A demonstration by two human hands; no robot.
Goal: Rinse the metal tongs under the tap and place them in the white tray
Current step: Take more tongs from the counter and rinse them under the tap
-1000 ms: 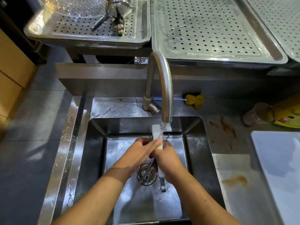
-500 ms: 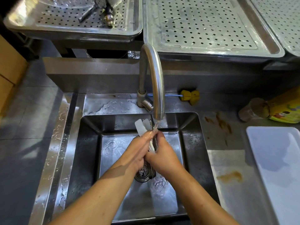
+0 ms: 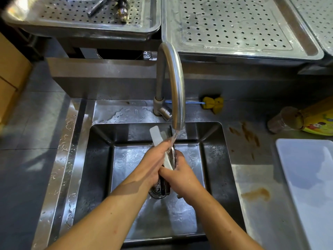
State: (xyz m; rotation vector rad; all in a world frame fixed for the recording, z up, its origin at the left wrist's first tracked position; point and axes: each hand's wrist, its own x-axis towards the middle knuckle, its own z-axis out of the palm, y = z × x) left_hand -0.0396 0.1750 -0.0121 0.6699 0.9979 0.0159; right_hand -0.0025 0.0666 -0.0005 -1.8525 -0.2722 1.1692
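Tongs (image 3: 155, 136) sit under running tap (image 3: 173, 78), as half a second before
Left hand (image 3: 153, 165) and right hand (image 3: 182, 175) stay clamped on them over sink (image 3: 100, 168); white tray (image 3: 306, 177) lies at 3 o'clock

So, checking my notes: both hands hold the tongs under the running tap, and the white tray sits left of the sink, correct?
No. The head view shows the white tray right of the sink, not left. The left hand and right hand do hold the tongs under the running tap.

Dim, warm light, glare on perforated trays (image 3: 234, 24), wide-angle bending at edges.
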